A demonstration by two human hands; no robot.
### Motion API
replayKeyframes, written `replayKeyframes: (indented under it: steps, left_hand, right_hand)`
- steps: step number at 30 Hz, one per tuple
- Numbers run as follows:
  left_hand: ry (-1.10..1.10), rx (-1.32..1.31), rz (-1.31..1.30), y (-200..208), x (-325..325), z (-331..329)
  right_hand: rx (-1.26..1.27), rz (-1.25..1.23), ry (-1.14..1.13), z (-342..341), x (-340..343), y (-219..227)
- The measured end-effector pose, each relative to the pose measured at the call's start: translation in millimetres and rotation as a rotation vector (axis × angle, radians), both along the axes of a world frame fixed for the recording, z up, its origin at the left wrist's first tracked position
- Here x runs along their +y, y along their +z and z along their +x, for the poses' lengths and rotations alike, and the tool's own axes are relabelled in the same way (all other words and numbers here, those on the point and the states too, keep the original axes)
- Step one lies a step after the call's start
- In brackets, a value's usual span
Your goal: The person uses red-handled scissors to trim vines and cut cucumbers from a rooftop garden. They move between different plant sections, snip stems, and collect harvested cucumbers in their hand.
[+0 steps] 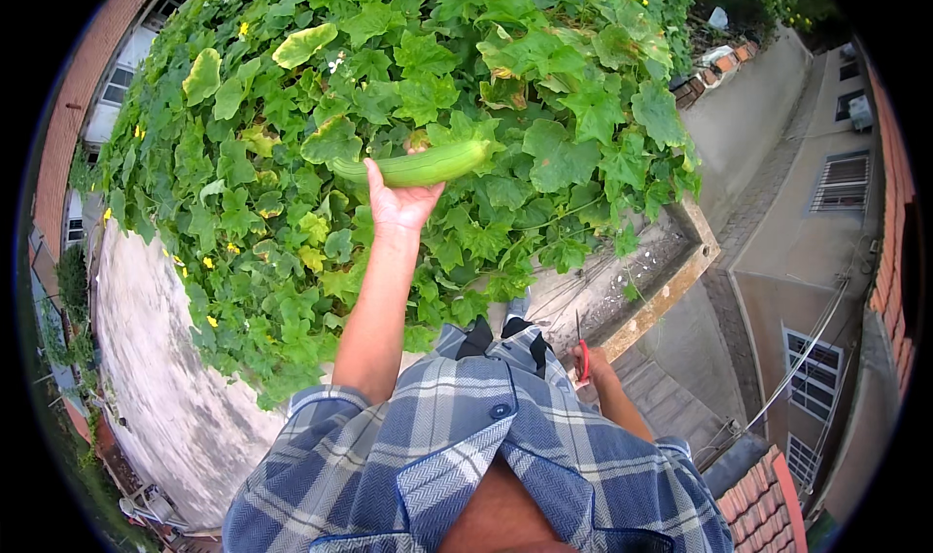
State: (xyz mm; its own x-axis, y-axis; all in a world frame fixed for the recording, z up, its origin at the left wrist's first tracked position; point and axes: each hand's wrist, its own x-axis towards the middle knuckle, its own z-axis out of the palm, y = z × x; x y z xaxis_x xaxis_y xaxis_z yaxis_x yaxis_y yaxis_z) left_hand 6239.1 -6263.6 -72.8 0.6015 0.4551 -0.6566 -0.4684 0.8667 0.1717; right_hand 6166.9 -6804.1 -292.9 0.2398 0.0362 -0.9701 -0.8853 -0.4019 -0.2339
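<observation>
A long green luffa gourd [418, 167] with faint lengthwise ridges lies across the palm of my left hand [403, 201]. My left arm reaches forward, and the hand grips the gourd from below, in front of the vine leaves [428, 77]. Down by my right side, my right hand [595, 366] is closed around the red handles of a pair of scissors [583, 359]. Their blades point forward and up, away from the vine. Part of the right hand's fingers is hidden behind the handles.
Dense vines with yellow flowers [207, 261] fill the space ahead. To the right runs a low concrete ledge [671, 300] with a corner. Beyond it, lower down, are a paved alley [739, 329], a house wall with barred windows [841, 182] and slanting cables [802, 359]. Pale concrete [165, 339] spreads on the left.
</observation>
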Motion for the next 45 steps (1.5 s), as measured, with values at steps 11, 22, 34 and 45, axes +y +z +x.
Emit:
replayKeyframes:
  steps: [11, 22, 34, 45]
  left_hand:
    - [0.087, 0.141, -0.210, -55.7, -10.6, -56.6]
    - [0.078, 0.084, -0.076, -43.9, 9.8, -99.1]
    - [-0.631, 1.236, 0.541, -236.1, 2.4, -415.7]
    - [-1.168, 1.390, 0.670, -194.4, -56.6, -528.8]
  right_hand:
    - [-0.201, -0.029, 0.142, -2.5, 9.1, 13.4]
    - [-0.242, 0.009, 0.407, -13.6, -7.5, 13.2]
    - [-0.527, -0.100, 1.037, -27.6, -68.3, -52.7]
    - [-0.474, -0.226, 1.047, -18.8, -35.6, -43.9]
